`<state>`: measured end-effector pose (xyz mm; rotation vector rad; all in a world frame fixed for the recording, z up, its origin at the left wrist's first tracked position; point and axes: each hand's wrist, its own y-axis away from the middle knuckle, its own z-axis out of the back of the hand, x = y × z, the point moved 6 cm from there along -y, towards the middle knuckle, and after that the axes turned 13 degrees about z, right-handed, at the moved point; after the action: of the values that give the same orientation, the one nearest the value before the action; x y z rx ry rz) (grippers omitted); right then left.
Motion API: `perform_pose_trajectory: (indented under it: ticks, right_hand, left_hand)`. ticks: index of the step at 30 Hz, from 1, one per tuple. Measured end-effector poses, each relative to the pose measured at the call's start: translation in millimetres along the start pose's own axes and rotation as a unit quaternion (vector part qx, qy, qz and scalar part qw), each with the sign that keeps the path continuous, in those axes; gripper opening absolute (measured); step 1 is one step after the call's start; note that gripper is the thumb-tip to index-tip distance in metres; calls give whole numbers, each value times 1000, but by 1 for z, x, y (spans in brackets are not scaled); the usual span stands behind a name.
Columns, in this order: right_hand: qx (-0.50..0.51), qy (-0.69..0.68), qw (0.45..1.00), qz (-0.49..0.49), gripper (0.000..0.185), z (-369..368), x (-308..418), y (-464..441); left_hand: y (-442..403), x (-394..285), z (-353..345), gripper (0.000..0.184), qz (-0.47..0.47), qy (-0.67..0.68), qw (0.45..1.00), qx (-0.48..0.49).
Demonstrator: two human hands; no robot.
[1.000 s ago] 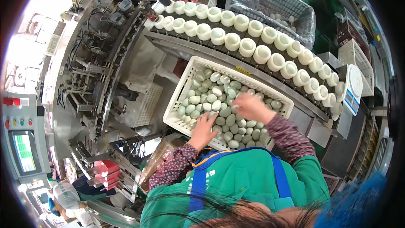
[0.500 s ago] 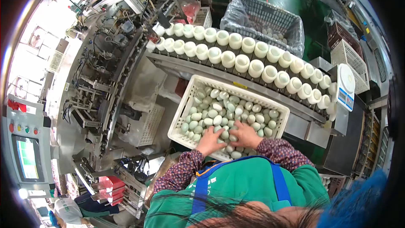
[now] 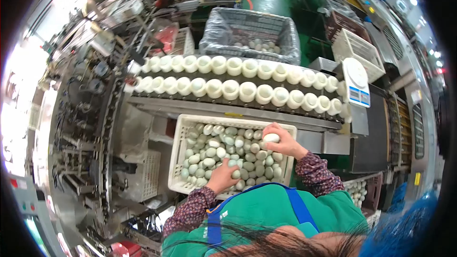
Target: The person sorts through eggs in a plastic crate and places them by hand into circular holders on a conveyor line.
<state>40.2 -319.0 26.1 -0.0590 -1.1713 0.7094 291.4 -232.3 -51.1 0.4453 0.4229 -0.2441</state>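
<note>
A white plastic crate full of pale greenish-white eggs sits in front of me. My right hand is above the crate's far right corner, fingers closed around an egg. Down among the eggs at the near middle of the crate is my left hand, its thumb and fingers curled about an egg. Other eggs touch its fingertips. Just beyond the crate, two rows of white round cups stand on a conveyor.
A lined grey basket with some eggs stands behind the conveyor. A white digital scale is at the conveyor's right end. Machinery runs along the left. Another crate of eggs stands by my right side.
My right hand has risen from the eggs toward the crate's far right corner with an egg. My left hand stays low among the eggs. The view has turned, shifting the scene leftward.
</note>
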Motion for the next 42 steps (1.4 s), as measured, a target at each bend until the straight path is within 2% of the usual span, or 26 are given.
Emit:
perform_pose_trajectory:
  ticks: [2, 4, 8, 10, 11, 12, 14, 15, 17, 18, 20, 22, 24, 25, 26, 27, 29, 31, 33, 35, 37, 38, 39, 40, 41, 42]
  right_hand:
    - [29, 99, 990, -100, 32, -5, 1, 12]
    - [87, 129, 984, -84, 31, -28, 1, 23]
    - [88, 210, 970, -81, 34, -43, 2, 33]
    - [120, 274, 949, -98, 38, -50, -10, 36]
    - [108, 283, 950, -78, 42, -53, -17, 40]
    - [132, 283, 943, -112, 44, -52, -11, 37]
    - [156, 319, 932, -69, 51, -56, -5, 34]
    - [178, 334, 922, -83, 54, -61, -13, 38]
    - [174, 346, 921, -47, 60, -57, -10, 40]
    - [209, 350, 910, -71, 65, -49, 10, 30]
    - [215, 345, 912, -50, 65, -39, 7, 33]
    - [218, 338, 914, -55, 68, -33, -10, 37]
    - [237, 328, 913, -39, 59, -29, -28, 32]
    - [221, 323, 918, -54, 54, -31, -20, 17]
    - [181, 305, 935, 8, 42, -36, -15, 2]
    - [171, 259, 950, -13, 38, -45, 10, -21]
    - [158, 216, 963, -26, 33, -77, 53, -77]
    - [178, 104, 976, 62, 29, -122, 95, -137]
    - [176, 116, 941, 265, 28, -175, 203, -194]
    - [192, 55, 933, 300, 28, -234, 274, -242]
    - [174, 56, 865, 468, 32, -291, 356, -273]
    - [179, 30, 829, 530, 36, -320, 386, -289]
    - [183, 42, 803, 565, 40, -351, 418, -301]
    - [188, 64, 788, 583, 45, -381, 444, -313]
    - [202, 60, 764, 609, 50, -407, 470, -324]
    - [196, 82, 746, 631, 58, -439, 488, -339]
  left_hand:
    - [2, -1, 0, 42, -5, 16, 1000, -21]
    - [3, -5, 2, 42, 3, 9, 1000, -20]
    - [5, -10, -1, 45, 37, 33, 999, 7]
    - [13, -2, -3, 51, 1, 26, 998, -56]
    - [15, 7, -10, 56, 37, 43, 998, -36]
    - [23, -1, -3, 62, 47, 38, 998, -30]
    - [40, -11, 9, 62, 54, 27, 996, -59]
    - [47, -6, 4, 60, 36, 12, 992, -117]
    - [73, -13, 24, 54, 77, 32, 985, -151]
    - [85, -13, 36, 51, 86, 49, 981, -169]
    - [111, 1, 48, 45, 54, 91, 962, -250]
    - [139, 29, 57, 40, 76, 126, 944, -297]
    - [173, 52, 79, 37, 112, 102, 926, -346]
    - [189, 69, 92, 37, 126, 93, 915, -372]
    - [208, 85, 108, 36, 126, 63, 900, -413]
    - [227, 100, 122, 36, 122, 35, 885, -448]
    - [283, 129, 168, 33, 169, -30, 837, -519]
    - [349, 171, 211, 32, 210, -102, 780, -580]
    - [428, 205, 250, 30, 268, -129, 710, -638]
    - [516, 220, 287, 32, 311, -123, 616, -713]
    - [607, 247, 314, 29, 318, -151, 543, -762]
    - [657, 270, 323, 29, 320, -101, 498, -799]
    - [707, 293, 329, 29, 322, -49, 452, -831]
    - [748, 294, 337, 30, 343, -148, 398, -838]
    - [774, 284, 343, 32, 326, -72, 339, -879]
    - [811, 290, 347, 36, 368, -137, 292, -872]
